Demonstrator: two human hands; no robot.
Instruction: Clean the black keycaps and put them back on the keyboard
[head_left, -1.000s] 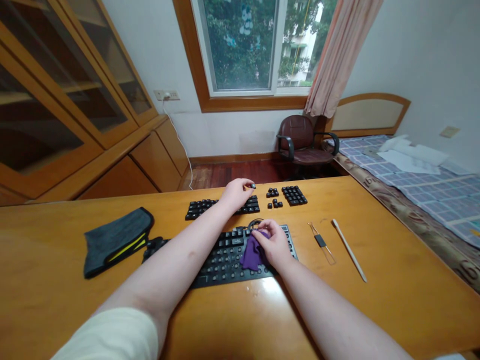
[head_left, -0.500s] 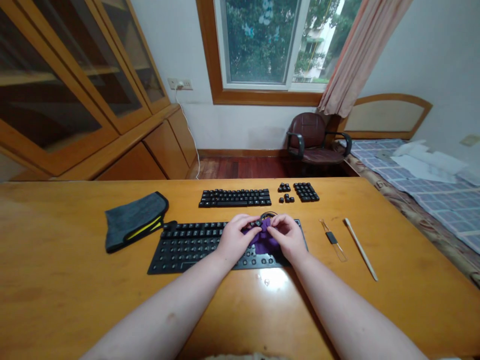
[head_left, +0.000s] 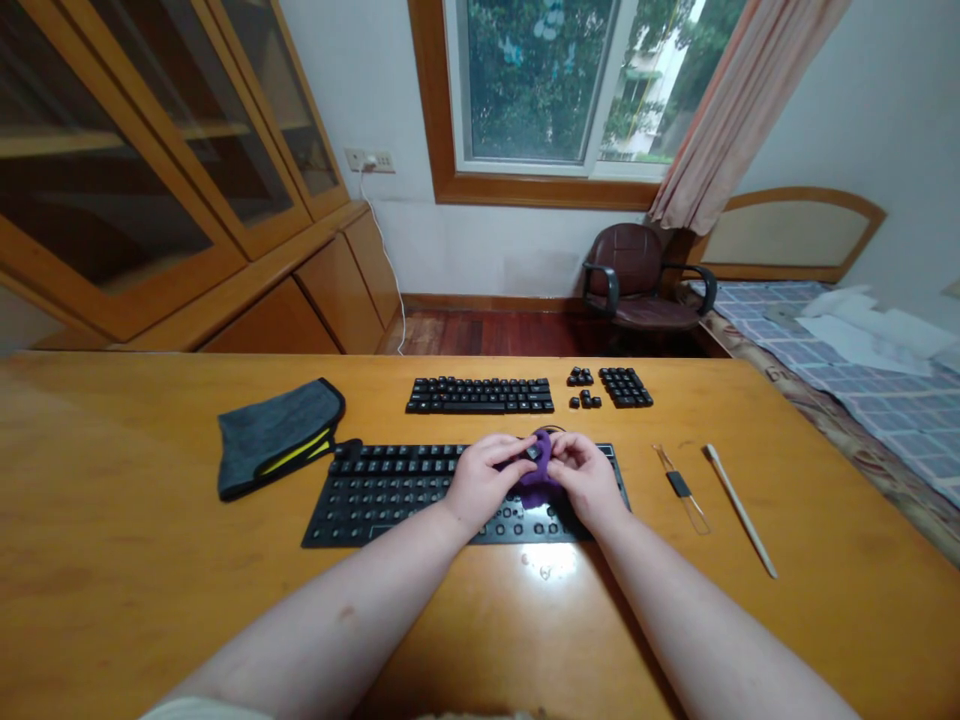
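Observation:
Above the right part of a black keyboard [head_left: 405, 490], whose lower rows show bare switches, both hands meet around a small piece. My left hand [head_left: 491, 480] pinches a black keycap [head_left: 533, 453] between thumb and fingers. In my right hand [head_left: 585, 475], thumb and fingers are closed on a purple cloth [head_left: 538, 490], which is bunched up beside and behind the keycap and hangs down over the keyboard. The top rows of the keyboard still carry their caps on the left side. My hands hide part of its right half.
Loose keycaps [head_left: 480, 395] lie in rows behind the keyboard, with a number-pad group [head_left: 626, 387] to their right. A wire keycap puller [head_left: 679, 484] and a white brush [head_left: 741, 512] rest at the right. A grey cloth [head_left: 277, 437] with yellow-and-black edging lies at the left.
The purple cloth is now wrapped up around the keycap, and the keycap shows more plainly between my fingers. The whole view has shifted slightly.

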